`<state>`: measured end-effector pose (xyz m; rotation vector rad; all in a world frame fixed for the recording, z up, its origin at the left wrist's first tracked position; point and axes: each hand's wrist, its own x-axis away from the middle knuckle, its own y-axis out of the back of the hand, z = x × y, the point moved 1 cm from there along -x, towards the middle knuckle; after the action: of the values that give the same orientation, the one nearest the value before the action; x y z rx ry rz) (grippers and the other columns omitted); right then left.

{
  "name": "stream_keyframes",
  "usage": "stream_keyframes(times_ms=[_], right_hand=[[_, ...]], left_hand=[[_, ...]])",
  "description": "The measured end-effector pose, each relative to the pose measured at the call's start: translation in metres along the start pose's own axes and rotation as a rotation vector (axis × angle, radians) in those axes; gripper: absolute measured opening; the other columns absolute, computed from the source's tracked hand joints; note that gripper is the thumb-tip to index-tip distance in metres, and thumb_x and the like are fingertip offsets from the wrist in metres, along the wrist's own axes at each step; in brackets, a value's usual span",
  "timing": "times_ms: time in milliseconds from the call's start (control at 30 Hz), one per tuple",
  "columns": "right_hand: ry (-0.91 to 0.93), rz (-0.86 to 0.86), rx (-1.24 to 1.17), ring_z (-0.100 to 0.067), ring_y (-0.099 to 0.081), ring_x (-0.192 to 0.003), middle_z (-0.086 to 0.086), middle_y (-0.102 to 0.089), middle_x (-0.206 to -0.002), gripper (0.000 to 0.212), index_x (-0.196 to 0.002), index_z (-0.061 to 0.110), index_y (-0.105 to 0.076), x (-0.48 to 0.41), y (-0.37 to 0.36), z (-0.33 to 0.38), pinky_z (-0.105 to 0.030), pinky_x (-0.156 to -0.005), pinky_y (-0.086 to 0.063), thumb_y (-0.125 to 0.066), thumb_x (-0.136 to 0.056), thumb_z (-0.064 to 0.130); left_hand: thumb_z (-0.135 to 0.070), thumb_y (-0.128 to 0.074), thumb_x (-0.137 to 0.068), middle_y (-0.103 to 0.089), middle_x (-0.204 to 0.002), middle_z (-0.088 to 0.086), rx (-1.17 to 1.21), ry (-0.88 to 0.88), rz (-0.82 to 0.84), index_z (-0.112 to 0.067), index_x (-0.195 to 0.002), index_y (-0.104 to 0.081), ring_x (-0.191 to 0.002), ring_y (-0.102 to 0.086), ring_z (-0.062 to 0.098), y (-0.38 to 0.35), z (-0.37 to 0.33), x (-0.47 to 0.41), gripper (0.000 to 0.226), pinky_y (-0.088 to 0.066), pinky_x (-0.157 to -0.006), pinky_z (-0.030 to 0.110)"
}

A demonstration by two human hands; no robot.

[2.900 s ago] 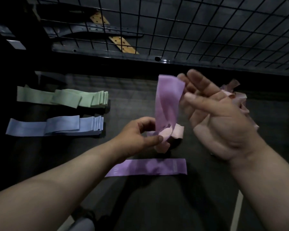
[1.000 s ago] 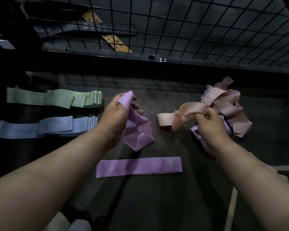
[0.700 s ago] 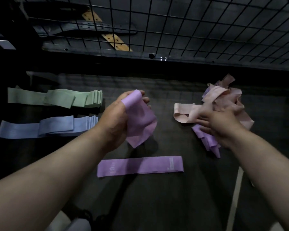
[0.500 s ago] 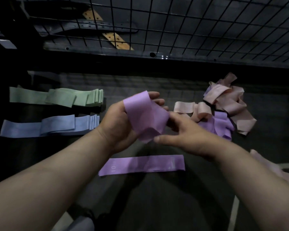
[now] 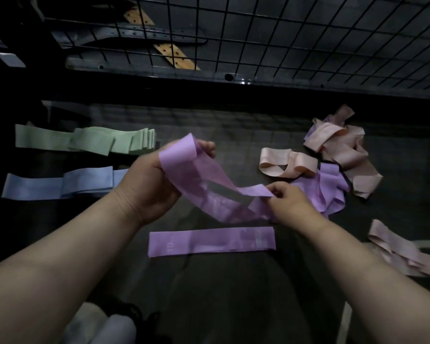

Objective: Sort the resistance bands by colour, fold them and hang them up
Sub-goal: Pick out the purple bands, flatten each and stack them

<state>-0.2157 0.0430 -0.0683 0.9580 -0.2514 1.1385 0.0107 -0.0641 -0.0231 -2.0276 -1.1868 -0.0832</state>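
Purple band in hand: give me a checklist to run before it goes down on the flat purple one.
1. Left-hand grip on held purple band: ok, one end held.
2. Right-hand grip pinches other end: ok.
3. Band flattened: not ok, twisted and sagging.
4. Flat purple band lies uncovered: ok.
5. Green stack, blue stack apart from it: ok.
6. Printed side up: cannot tell.

I seem to be in a dim storeroom. A black wire grid panel (image 5: 308,45) stands before me, perforated metal rails (image 5: 159,34) behind it.
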Motion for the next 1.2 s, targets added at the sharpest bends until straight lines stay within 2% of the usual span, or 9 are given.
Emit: stream_keyframes(times_ms=[67,200,367,500,600,767,900,1000,1200], right_hand=[[-0.139,0.016,-0.240,-0.029,-0.072,-0.081,-0.010,-0.069,-0.097,0.020,-0.106,0.016,-0.063,0.001,0.003,-0.002,-0.034,-0.056,-0.059,-0.045,-0.101,0.009],[-0.159,-0.008,-0.408,-0.024,-0.073,-0.081,-0.007,-0.071,-0.101,0.027,-0.113,0.019,-0.061,-0.002,0.011,-0.005,-0.025,-0.055,-0.055,-0.041,-0.102,0.004],[-0.167,-0.121,-0.379,-0.021,-0.067,-0.085,-0.008,-0.069,-0.103,0.026,-0.112,0.015,-0.063,-0.012,0.015,-0.013,-0.026,-0.057,-0.051,-0.049,-0.097,-0.001],[-0.178,-0.170,-0.433,-0.025,-0.069,-0.093,-0.009,-0.068,-0.109,0.029,-0.116,0.017,-0.063,-0.019,0.018,-0.021,-0.030,-0.064,-0.056,-0.057,-0.093,0.000],[-0.131,-0.152,-0.432,-0.019,-0.067,-0.097,-0.001,-0.067,-0.108,0.032,-0.119,0.020,-0.059,-0.019,0.024,-0.023,-0.030,-0.073,-0.058,-0.062,-0.093,0.003],[-0.096,-0.070,-0.116,-0.016,-0.062,-0.095,-0.008,-0.062,-0.120,0.063,-0.136,0.014,-0.046,-0.020,0.015,-0.040,-0.023,-0.069,-0.052,-0.072,-0.081,-0.003],[-0.055,0.102,0.149,-0.018,-0.054,-0.114,0.000,-0.046,-0.133,0.087,-0.143,0.020,-0.040,-0.023,0.004,-0.040,-0.027,-0.086,-0.052,-0.084,-0.070,0.004],[0.156,-0.028,0.455,-0.021,-0.043,-0.130,-0.002,-0.044,-0.139,0.066,-0.137,0.022,-0.051,-0.024,-0.006,-0.033,-0.033,-0.109,-0.039,-0.078,-0.077,0.014],[0.259,0.082,0.686,-0.025,-0.049,-0.118,-0.004,-0.051,-0.121,0.034,-0.124,0.025,-0.054,-0.020,-0.031,-0.016,-0.041,-0.100,-0.044,-0.062,-0.092,0.033]], left_hand=[[-0.012,-0.060,-0.073,-0.071,-0.116,0.011,-0.196,0.044,-0.008,-0.010,-0.114,-0.070,-0.105,-0.067,0.024,0.012,0.007,0.001,0.042,-0.055,-0.088,0.031],[-0.012,-0.056,-0.071,-0.069,-0.121,0.010,-0.388,0.250,0.113,-0.023,-0.128,-0.064,-0.113,-0.065,0.030,0.032,0.016,0.006,0.059,-0.051,-0.096,0.041],[-0.010,-0.051,-0.070,-0.067,-0.086,0.011,-0.453,0.424,0.065,-0.016,-0.112,-0.074,-0.086,-0.063,0.029,0.055,0.030,0.000,0.048,-0.049,-0.077,0.036],[-0.019,-0.060,-0.071,-0.067,-0.082,0.009,-0.546,0.293,-0.031,-0.009,-0.100,-0.073,-0.077,-0.061,0.019,0.067,0.039,-0.004,0.034,-0.048,-0.071,0.030],[0.000,-0.071,-0.082,-0.072,-0.084,-0.004,-0.692,0.150,-0.073,-0.015,-0.099,-0.069,-0.080,-0.063,0.011,0.068,0.043,-0.007,0.023,-0.052,-0.070,0.020],[-0.003,-0.068,-0.087,-0.070,-0.099,-0.002,-1.068,0.176,-0.035,-0.027,-0.108,-0.068,-0.090,-0.067,0.011,0.070,0.057,-0.011,0.031,-0.055,-0.078,0.023],[-0.003,-0.062,-0.088,-0.067,-0.103,-0.010,-1.261,0.163,-0.007,-0.028,-0.109,-0.067,-0.098,-0.064,0.005,0.071,0.068,-0.013,0.033,-0.052,-0.090,0.023],[-0.002,-0.061,-0.088,-0.067,-0.107,-0.009,-1.284,0.132,-0.034,-0.023,-0.114,-0.068,-0.102,-0.063,0.004,0.070,0.069,-0.014,0.034,-0.048,-0.094,0.021],[-0.006,-0.062,-0.089,-0.068,-0.109,-0.008,-1.300,0.093,-0.044,-0.028,-0.112,-0.068,-0.102,-0.064,0.006,0.072,0.067,-0.016,0.032,-0.052,-0.093,0.026]])
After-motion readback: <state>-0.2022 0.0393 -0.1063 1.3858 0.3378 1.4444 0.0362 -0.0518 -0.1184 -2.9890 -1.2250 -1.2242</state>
